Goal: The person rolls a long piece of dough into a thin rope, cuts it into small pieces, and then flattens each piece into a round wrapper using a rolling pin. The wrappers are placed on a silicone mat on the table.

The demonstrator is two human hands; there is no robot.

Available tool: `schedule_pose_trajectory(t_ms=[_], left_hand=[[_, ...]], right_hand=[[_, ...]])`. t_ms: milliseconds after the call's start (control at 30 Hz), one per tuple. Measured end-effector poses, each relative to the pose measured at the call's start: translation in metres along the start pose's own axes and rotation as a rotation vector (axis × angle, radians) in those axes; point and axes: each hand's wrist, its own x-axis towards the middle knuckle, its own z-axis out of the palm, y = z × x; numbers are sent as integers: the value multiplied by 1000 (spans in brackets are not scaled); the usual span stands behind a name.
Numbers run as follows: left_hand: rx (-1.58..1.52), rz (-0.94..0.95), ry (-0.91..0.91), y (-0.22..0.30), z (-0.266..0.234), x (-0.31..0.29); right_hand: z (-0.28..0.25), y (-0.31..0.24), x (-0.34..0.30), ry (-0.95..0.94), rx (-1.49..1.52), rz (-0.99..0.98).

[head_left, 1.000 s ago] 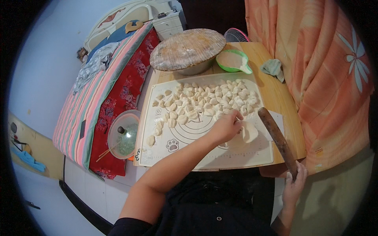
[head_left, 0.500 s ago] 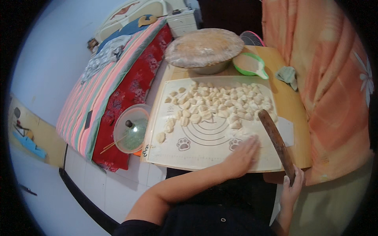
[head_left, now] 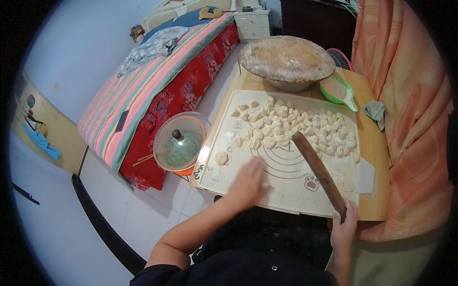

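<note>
My right hand [head_left: 344,224] is wrapped round the lower end of a brown wooden rolling pin [head_left: 318,169], held tilted above the right part of a pale printed dough mat [head_left: 286,198]. My left hand [head_left: 248,183], slightly blurred, is low over the mat's front left part with fingers stretched out and nothing visible in them. Many small floured dough pieces [head_left: 315,129] lie bunched across the far half of the mat. Apart from them, one flattened piece [head_left: 221,158] rests near the left edge. Part of the bunch is hidden behind the rolling pin.
Behind the mat stands a large bowl under a round woven lid [head_left: 287,58]. Beside it are a green scoop [head_left: 350,101] of flour and a crumpled cloth [head_left: 374,113]. A glass-lidded pot [head_left: 177,151] with chopsticks stands left, below the bed [head_left: 157,90]. An orange curtain [head_left: 410,143] hangs right.
My left hand has swept leftward across the mat from its right side. The rolling pin stays in my right hand. The whole view has shifted, with the table now further right.
</note>
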Motion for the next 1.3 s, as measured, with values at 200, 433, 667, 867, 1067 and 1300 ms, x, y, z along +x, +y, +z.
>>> schedule_pose_trajectory(t_ms=[200,433,667,867,1067,1300], left_hand=[[41,135,-115,41,3,13],[-75,221,-142,5,-3,40],[-56,95,-210,-2,-21,51],[-325,164,-127,29,1,83],[-66,656,-75,89,60,143],[-8,592,-398,31,-8,69]], right_hand=[[1,-27,13,-71,16,-60],[3,-26,15,-46,28,-34],[-20,7,7,133,39,83],[-37,25,0,173,169,156],[-41,19,4,124,161,150],[-32,9,8,19,89,175]])
